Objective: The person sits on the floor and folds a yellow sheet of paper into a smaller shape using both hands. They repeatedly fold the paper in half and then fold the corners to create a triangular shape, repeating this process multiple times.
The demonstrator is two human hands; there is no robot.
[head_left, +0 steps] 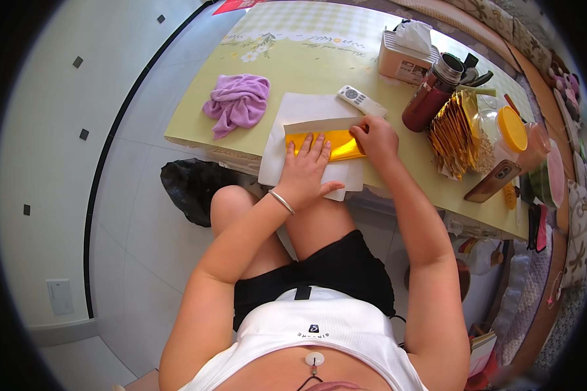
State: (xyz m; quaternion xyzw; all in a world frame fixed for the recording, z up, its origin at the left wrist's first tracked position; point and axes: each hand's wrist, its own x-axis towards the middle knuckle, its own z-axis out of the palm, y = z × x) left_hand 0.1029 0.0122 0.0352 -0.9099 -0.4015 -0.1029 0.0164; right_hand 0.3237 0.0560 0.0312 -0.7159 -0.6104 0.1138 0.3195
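A strip of shiny gold foil paper (343,143), with a pale band along its far edge, lies across white paper sheets (273,161) at the table's near edge. My left hand (303,171) rests flat on the foil's left half, fingers spread and thumb out to the right over the white paper. At the foil's right end, my right hand (379,138) is closed, thumb and forefinger pinching the edge. Some of the foil is hidden beneath my left fingers. Just beyond it, a white remote control (361,101) touches the sheets' far corner.
A purple cloth (239,103) lies crumpled to the left. Rightward stand a maroon flask (430,98), a tissue box (404,60), a stack of folded gold papers (454,138), a yellow-lidded jar (512,129) and a phone (494,180). A black bag (192,189) sits below the table edge.
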